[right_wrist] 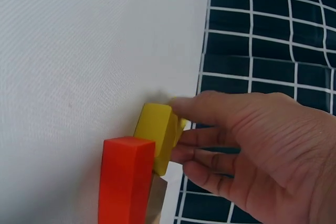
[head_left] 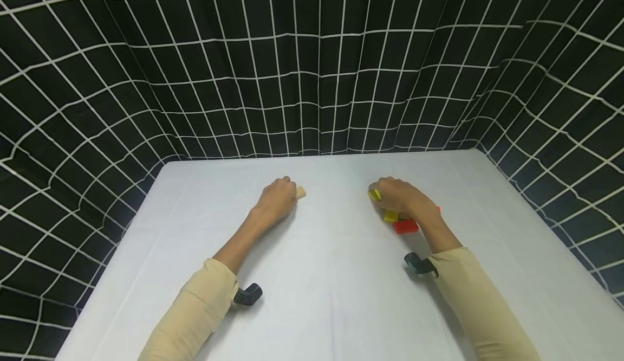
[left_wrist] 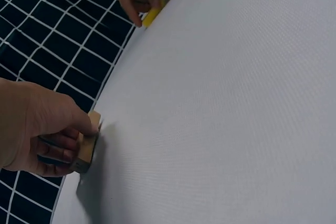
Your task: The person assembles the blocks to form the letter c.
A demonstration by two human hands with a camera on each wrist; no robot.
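On the left half of the white table, my left hand [head_left: 278, 198] grips a plain wooden block [left_wrist: 88, 142] between thumb and fingers, close over the cloth. One end of that block pokes out past the fingers in the head view. Over on the right, my right hand [head_left: 396, 194] pinches a small yellow block [head_left: 375, 194], largely covered by the fingers. Just beside it lies another yellow block [right_wrist: 153, 124]. A red block [right_wrist: 123, 179] sits against that one, with a brown wooden block [right_wrist: 156, 198] partly hidden behind.
Another bit of red [head_left: 438, 209] shows past the right wrist. White cloth covers the table [head_left: 331, 274], and a black curtain with white grid lines [head_left: 312, 68] surrounds its back and sides. Dark camera mounts [head_left: 248, 294] stick out from both sleeves.
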